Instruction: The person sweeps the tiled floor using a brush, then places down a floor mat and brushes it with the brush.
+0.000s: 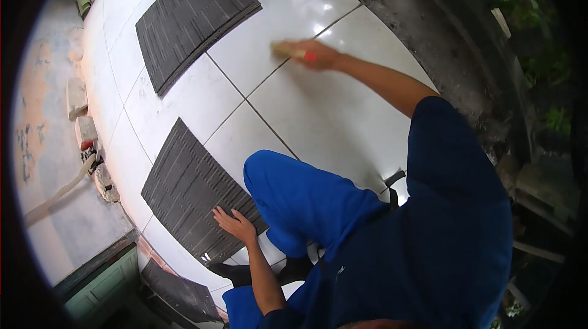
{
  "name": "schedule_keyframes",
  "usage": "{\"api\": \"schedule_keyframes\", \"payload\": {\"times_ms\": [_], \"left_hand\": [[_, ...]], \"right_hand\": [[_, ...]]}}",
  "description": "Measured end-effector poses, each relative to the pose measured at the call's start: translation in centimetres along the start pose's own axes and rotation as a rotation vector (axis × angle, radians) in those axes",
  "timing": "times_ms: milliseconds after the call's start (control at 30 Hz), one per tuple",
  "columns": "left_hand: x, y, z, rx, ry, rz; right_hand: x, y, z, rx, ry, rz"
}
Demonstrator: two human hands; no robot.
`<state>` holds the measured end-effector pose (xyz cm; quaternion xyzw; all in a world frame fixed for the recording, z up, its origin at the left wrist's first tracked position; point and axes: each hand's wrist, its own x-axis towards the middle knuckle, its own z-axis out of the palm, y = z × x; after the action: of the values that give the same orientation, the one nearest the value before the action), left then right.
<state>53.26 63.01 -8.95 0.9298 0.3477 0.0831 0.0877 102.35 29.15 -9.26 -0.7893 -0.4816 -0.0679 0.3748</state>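
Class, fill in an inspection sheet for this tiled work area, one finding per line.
Surface: white tiled floor, dark joints, glossy patches
Job's things: ridged dark panels, upper, middle and lower; a blurred tan tool
Clutter: rough blocks along the wall
Hands: right grips the tool; left lies flat on the middle panel
Cables: none seen; pale hose or pipe by the wall
Surroundings: bare ground, green plants
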Motion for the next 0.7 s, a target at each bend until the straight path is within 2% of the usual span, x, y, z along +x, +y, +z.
{"api": "schedule_keyframes", "payload": {"times_ms": [67,100,133,167,200,267,300,333,367,433,467,500,533,600,633,667,700], "left_hand": [[-0.4,0.2,-0.1,0.005,-0.001,-0.027],[0.0,0.4,0.2,0.011,0.012,-0.036],[-0.1,0.5,0.3,0.019,0.019,-0.051],[-0.6,0.5,0.3,0.031,0.018,-0.067],[-0.9,0.3,0.3,0.046,0.031,-0.056],[-0.6,-0.1,1.0,0.062,0.054,-0.034],[-0.5,0.1,1.2,0.055,0.06,-0.038],[-0.4,0.3,1.1,0.057,0.061,-0.042],[-0.6,0.3,0.8,0.064,0.06,-0.044],[-0.5,-0.3,0.9,0.077,0.058,-0.024],[-0.6,-0.4,1.0,0.084,0.061,-0.011],[-0.7,-0.3,0.9,0.067,0.055,-0.006],[-0.7,-0.2,0.6,0.053,0.051,-0.001],[-0.5,0.0,0.4,0.037,0.058,0.006],[-0.5,0.1,0.4,0.035,0.066,0.01],[-0.7,0.1,0.4,0.032,0.073,0.013],[-1.0,0.1,0.5,0.04,0.075,0.01]], "right_hand": [[-1.6,6.7,-8.8,-0.027,0.141,0.706],[-2.6,9.3,-12.4,-0.223,0.239,0.943],[-4.3,10.9,-15.2,-0.549,0.405,0.885],[-6.2,12.3,-16.8,-0.501,0.465,0.96],[-6.6,10.7,-18.5,-0.457,0.522,1.037],[-9.6,7.0,-17.5,-0.286,0.558,0.632],[-10.0,1.9,-16.4,-0.026,0.398,0.71],[-10.6,-3.0,-14.7,0.282,0.281,0.68],[-10.9,-8.1,-13.3,0.487,0.105,0.777],[-12.9,-15.3,-10.2,0.624,-0.244,0.777],[-13.5,-17.8,-9.4,0.521,-0.3,0.52],[-14.5,-19.4,-8.8,0.552,-0.389,0.546],[-14.6,-20.3,-9.2,0.545,-0.498,0.67],[-17.2,-17.8,-9.6,0.489,-0.321,0.583],[-18.4,-15.3,-10.9,0.426,-0.252,0.693],[-19.6,-11.8,-12.6,0.16,-0.075,0.585],[-21.7,-7.9,-15.1,0.141,0.073,0.672]]}}
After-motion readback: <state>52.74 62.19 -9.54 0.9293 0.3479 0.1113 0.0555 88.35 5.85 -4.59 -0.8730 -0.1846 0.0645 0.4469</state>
